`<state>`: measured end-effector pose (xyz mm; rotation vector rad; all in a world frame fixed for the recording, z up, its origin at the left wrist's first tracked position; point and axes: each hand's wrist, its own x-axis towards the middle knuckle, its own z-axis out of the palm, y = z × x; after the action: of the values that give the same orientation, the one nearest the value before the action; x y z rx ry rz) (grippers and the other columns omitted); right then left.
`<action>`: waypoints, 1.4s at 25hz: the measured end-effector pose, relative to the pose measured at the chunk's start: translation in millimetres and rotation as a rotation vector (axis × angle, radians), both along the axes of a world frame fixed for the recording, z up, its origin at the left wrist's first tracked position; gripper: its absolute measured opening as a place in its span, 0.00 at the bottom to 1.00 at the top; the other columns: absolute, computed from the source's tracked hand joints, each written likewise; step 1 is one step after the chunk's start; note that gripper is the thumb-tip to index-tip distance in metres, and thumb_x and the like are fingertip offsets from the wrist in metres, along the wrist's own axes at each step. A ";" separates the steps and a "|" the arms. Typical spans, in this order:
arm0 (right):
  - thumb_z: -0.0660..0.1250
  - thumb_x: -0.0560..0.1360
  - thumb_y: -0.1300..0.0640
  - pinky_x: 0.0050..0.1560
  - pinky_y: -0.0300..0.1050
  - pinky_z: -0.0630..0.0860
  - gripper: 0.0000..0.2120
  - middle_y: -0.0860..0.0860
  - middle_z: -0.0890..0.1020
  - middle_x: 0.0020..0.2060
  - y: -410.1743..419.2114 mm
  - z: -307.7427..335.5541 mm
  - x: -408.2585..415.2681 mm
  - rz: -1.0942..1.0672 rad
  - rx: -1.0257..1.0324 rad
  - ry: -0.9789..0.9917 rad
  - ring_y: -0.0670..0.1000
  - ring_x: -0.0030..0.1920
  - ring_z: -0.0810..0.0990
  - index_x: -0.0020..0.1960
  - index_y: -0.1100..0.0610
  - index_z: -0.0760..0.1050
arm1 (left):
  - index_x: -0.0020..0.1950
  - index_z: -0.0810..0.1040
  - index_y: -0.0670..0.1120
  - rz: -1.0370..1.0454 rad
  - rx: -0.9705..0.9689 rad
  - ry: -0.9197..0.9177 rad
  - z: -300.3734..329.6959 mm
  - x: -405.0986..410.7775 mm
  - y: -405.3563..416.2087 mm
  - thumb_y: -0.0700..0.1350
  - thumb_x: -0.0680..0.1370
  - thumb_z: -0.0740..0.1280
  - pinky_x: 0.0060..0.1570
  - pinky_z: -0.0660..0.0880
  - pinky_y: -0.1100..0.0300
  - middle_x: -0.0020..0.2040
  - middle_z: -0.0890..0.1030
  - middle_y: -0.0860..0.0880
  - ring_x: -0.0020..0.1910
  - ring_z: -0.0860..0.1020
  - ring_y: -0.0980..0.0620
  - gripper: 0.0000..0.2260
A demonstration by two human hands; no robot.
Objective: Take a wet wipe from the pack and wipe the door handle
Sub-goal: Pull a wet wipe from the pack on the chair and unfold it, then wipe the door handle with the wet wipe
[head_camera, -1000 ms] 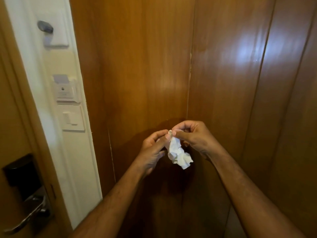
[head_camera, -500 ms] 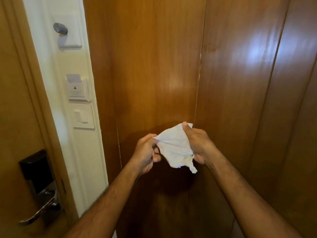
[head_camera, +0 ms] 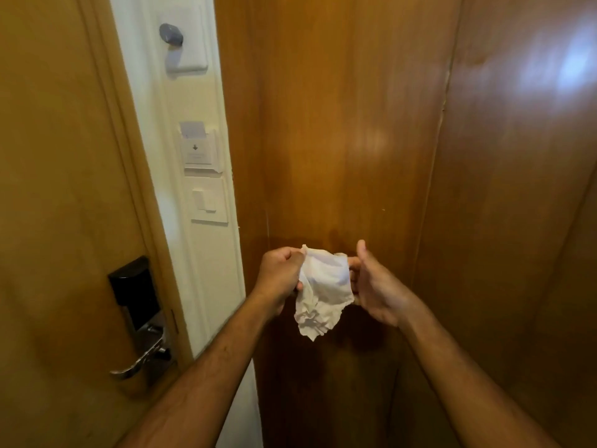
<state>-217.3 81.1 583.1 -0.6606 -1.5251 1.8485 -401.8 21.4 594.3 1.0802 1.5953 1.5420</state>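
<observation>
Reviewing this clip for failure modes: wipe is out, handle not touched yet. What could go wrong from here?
1. The wipe hangs between the left hand and right hand, pinched only at its top corners, lower part crumpled; it may slip or wipe as a wad.
2. The handle sits low and left, beside the left forearm; the reach may brush the lock plate instead.

both forearms bare, reaching fwd at chest level. left hand curled, fingers pinched shut. right hand palm turned inward, thumb up, fingers part hidden. hands near each other, apart.
</observation>
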 end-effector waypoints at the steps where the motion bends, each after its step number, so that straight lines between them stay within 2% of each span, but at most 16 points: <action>1: 0.67 0.69 0.33 0.65 0.60 0.75 0.34 0.59 0.83 0.61 -6.6 -6.7 -15.5 0.019 0.033 -0.010 0.60 0.61 0.82 0.63 0.57 0.79 | 0.48 0.84 0.47 0.013 -0.003 0.049 -1.6 -6.2 -2.0 0.51 0.84 0.64 0.32 0.75 0.60 0.43 0.85 0.46 0.35 0.81 0.52 0.13; 4: 0.82 0.62 0.47 0.63 0.62 0.78 0.34 0.61 0.83 0.61 -18.6 -20.4 -49.9 0.047 0.090 -0.098 0.60 0.60 0.83 0.65 0.57 0.78 | 0.43 0.83 0.50 0.084 0.006 0.209 -5.8 -32.7 -12.1 0.50 0.84 0.63 0.35 0.79 0.58 0.41 0.83 0.48 0.39 0.81 0.50 0.13; 8: 0.76 0.67 0.58 0.63 0.65 0.76 0.29 0.65 0.82 0.60 -16.1 -31.9 -80.8 0.063 -0.133 0.031 0.65 0.58 0.82 0.66 0.64 0.76 | 0.47 0.82 0.49 0.186 -0.001 0.360 -20.5 -80.1 -45.3 0.48 0.84 0.62 0.40 0.81 0.54 0.41 0.85 0.50 0.37 0.82 0.53 0.11; 10: 0.75 0.66 0.58 0.57 0.63 0.79 0.27 0.65 0.83 0.56 -21.0 -43.4 -102.9 0.063 -0.278 0.120 0.65 0.55 0.83 0.64 0.63 0.76 | 0.52 0.82 0.48 0.373 0.013 0.607 -38.5 -107.6 -76.7 0.49 0.84 0.61 0.45 0.80 0.55 0.45 0.85 0.50 0.42 0.83 0.53 0.11; 12: 0.72 0.70 0.59 0.50 0.58 0.81 0.21 0.62 0.85 0.53 -33.2 -62.4 -134.3 -0.011 -0.340 0.186 0.62 0.52 0.85 0.62 0.61 0.77 | 0.63 0.80 0.41 0.623 0.016 0.948 -66.5 -142.1 -116.0 0.47 0.84 0.60 0.55 0.79 0.49 0.55 0.85 0.41 0.54 0.83 0.43 0.15; 14: 0.68 0.76 0.62 0.49 0.54 0.81 0.17 0.61 0.84 0.55 -49.7 -86.4 -173.6 -0.132 -0.366 0.199 0.61 0.55 0.84 0.64 0.62 0.76 | 0.70 0.74 0.33 0.845 -0.084 1.208 -93.3 -177.6 -156.5 0.48 0.81 0.60 0.68 0.71 0.39 0.67 0.78 0.32 0.68 0.75 0.33 0.23; 16: 0.64 0.80 0.63 0.47 0.51 0.81 0.15 0.59 0.83 0.57 -69.7 -108.7 -209.2 -0.173 -0.385 0.188 0.59 0.56 0.83 0.66 0.63 0.74 | 0.74 0.68 0.30 0.985 -0.186 1.403 -112.7 -207.1 -191.0 0.49 0.80 0.60 0.74 0.59 0.34 0.74 0.69 0.28 0.76 0.64 0.29 0.28; 20: 0.62 0.82 0.59 0.47 0.44 0.79 0.12 0.53 0.81 0.55 -120.0 -141.7 -271.2 -0.195 -0.252 0.073 0.52 0.54 0.81 0.64 0.55 0.75 | 0.81 0.53 0.33 1.192 -0.240 1.746 -135.6 -257.6 -237.7 0.49 0.83 0.59 0.78 0.37 0.37 0.82 0.50 0.32 0.83 0.39 0.38 0.33; 21: 0.62 0.82 0.56 0.45 0.40 0.77 0.13 0.51 0.81 0.53 -134.2 -149.6 -282.4 -0.187 -0.170 0.018 0.50 0.52 0.80 0.65 0.56 0.75 | 0.82 0.50 0.34 1.239 -0.257 1.801 -135.0 -268.1 -244.4 0.50 0.84 0.58 0.78 0.34 0.38 0.83 0.46 0.34 0.82 0.37 0.39 0.33; 23: 0.63 0.80 0.46 0.43 0.38 0.74 0.17 0.48 0.79 0.49 -159.7 -164.2 -298.9 -0.092 0.028 -0.097 0.50 0.49 0.79 0.64 0.53 0.75 | 0.83 0.49 0.35 1.309 -0.311 1.865 -133.1 -283.0 -247.7 0.51 0.84 0.58 0.77 0.34 0.36 0.83 0.48 0.35 0.83 0.38 0.39 0.34; 24: 0.63 0.78 0.42 0.46 0.39 0.75 0.16 0.47 0.78 0.50 -171.6 -172.1 -305.2 0.006 0.128 -0.121 0.50 0.51 0.79 0.61 0.50 0.75 | 0.82 0.50 0.35 1.321 -0.330 1.886 -133.8 -287.5 -245.5 0.52 0.84 0.58 0.77 0.35 0.36 0.82 0.52 0.34 0.83 0.40 0.39 0.34; 26: 0.60 0.77 0.43 0.59 0.39 0.76 0.17 0.46 0.77 0.60 -192.8 -183.1 -316.4 0.122 0.195 -0.056 0.48 0.61 0.77 0.63 0.46 0.72 | 0.82 0.53 0.35 1.327 -0.317 1.910 -137.3 -294.1 -241.2 0.54 0.83 0.58 0.78 0.36 0.35 0.81 0.57 0.34 0.83 0.42 0.40 0.35; 27: 0.59 0.78 0.46 0.61 0.36 0.75 0.17 0.46 0.76 0.64 -197.8 -186.7 -322.9 0.061 0.191 -0.020 0.45 0.63 0.76 0.66 0.47 0.71 | 0.82 0.54 0.35 1.339 -0.303 1.921 -139.7 -297.1 -240.1 0.55 0.83 0.59 0.78 0.36 0.35 0.81 0.57 0.35 0.83 0.42 0.40 0.35; 29: 0.62 0.81 0.52 0.55 0.30 0.74 0.15 0.49 0.78 0.65 -195.3 -186.6 -341.9 -0.249 0.239 -0.072 0.47 0.61 0.78 0.66 0.52 0.75 | 0.82 0.54 0.35 1.365 -0.289 1.928 -142.6 -302.0 -239.2 0.56 0.82 0.59 0.78 0.37 0.35 0.81 0.56 0.35 0.83 0.44 0.39 0.36; 32: 0.68 0.79 0.56 0.54 0.45 0.81 0.14 0.56 0.78 0.65 -183.7 -177.4 -371.4 -0.499 0.266 -0.159 0.56 0.62 0.78 0.62 0.59 0.78 | 0.83 0.54 0.35 1.373 -0.262 1.944 -142.9 -302.8 -237.9 0.55 0.82 0.60 0.78 0.38 0.34 0.83 0.50 0.35 0.83 0.44 0.39 0.36; 35: 0.67 0.79 0.60 0.64 0.59 0.76 0.14 0.59 0.75 0.69 -171.9 -172.7 -400.4 -0.569 0.311 -0.220 0.60 0.69 0.71 0.64 0.61 0.78 | 0.82 0.54 0.35 1.382 -0.264 1.942 -147.9 -306.5 -235.9 0.56 0.82 0.59 0.78 0.38 0.35 0.84 0.45 0.36 0.83 0.44 0.38 0.36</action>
<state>-617.8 -90.7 410.3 -1.0415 -1.5130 1.1188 -708.3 -214.5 446.4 1.3212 4.2635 0.0991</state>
